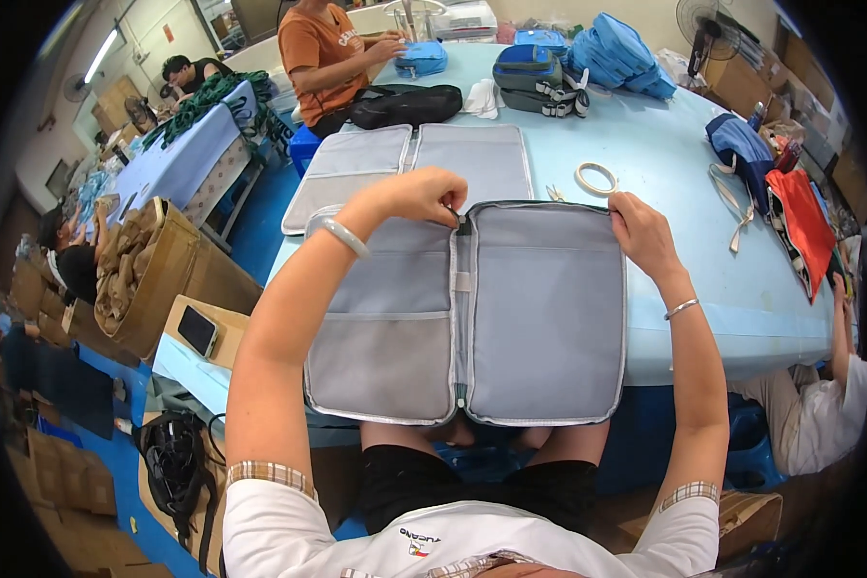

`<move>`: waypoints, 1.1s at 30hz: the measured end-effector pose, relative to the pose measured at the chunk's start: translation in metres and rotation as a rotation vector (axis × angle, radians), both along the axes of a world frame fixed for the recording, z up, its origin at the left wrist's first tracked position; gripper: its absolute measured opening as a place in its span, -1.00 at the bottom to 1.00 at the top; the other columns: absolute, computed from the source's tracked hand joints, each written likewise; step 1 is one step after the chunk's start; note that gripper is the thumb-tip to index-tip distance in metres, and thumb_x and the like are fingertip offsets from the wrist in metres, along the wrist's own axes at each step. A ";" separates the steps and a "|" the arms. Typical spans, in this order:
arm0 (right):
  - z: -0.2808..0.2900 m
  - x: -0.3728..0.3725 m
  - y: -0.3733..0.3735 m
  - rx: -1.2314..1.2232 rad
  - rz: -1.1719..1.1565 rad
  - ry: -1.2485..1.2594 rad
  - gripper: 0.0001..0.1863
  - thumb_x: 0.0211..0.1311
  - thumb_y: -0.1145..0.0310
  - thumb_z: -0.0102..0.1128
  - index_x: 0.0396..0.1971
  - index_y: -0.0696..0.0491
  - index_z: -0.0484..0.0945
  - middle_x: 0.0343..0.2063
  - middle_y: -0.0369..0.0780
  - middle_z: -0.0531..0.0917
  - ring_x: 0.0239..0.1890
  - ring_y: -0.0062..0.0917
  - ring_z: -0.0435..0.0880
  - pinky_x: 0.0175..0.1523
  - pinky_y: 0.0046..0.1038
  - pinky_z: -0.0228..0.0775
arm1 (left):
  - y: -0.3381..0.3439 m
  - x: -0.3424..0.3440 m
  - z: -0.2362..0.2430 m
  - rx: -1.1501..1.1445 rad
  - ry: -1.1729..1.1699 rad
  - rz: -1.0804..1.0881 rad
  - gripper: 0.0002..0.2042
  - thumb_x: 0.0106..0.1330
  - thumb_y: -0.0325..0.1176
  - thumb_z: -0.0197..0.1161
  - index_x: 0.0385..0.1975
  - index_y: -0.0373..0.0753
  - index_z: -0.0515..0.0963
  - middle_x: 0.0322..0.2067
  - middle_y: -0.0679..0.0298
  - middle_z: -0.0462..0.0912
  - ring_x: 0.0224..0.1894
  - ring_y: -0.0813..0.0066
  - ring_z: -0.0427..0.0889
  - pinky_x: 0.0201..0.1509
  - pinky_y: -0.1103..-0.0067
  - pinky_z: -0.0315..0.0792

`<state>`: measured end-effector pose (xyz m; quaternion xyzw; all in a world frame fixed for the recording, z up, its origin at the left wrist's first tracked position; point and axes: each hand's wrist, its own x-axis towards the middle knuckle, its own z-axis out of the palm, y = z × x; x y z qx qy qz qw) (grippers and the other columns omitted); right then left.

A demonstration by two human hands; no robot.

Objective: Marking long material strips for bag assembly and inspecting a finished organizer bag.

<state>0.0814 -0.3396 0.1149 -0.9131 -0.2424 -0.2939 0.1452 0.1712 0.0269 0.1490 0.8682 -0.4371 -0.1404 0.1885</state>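
A grey zip-around case (547, 299) lies spread like a book at the table's near edge, its lower part reaching out over my lap. Pockets line its left half, and a dark spine runs between the halves. My left hand (429, 196) is closed in a pinch on the case's edge at the top of the spine. At the top right corner, my right hand (643, 234) grips the rim between thumb and fingers. Behind it rests a second open grey case (472, 159), partly covered by my left hand and the first case.
A tape roll (580, 181) and small scissors (554, 193) lie beyond the case. Blue bags (618, 58) stand at the back, and a red pouch (801, 226) lies right. Across the table, a person in orange (318, 48) handles a blue pouch (421, 60). Cardboard boxes (188, 260) stand left.
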 end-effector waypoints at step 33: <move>-0.021 -0.004 -0.013 0.094 -0.102 0.046 -0.94 0.31 0.55 0.08 -0.28 0.11 0.41 -0.36 -0.11 0.60 -0.42 -0.18 0.61 -0.28 -0.31 0.45 | 0.149 -0.007 -0.035 -0.121 0.153 0.470 -0.77 0.15 -0.31 0.49 -0.39 -0.22 0.54 -0.48 0.42 0.52 -0.35 0.65 0.47 -0.32 0.62 0.36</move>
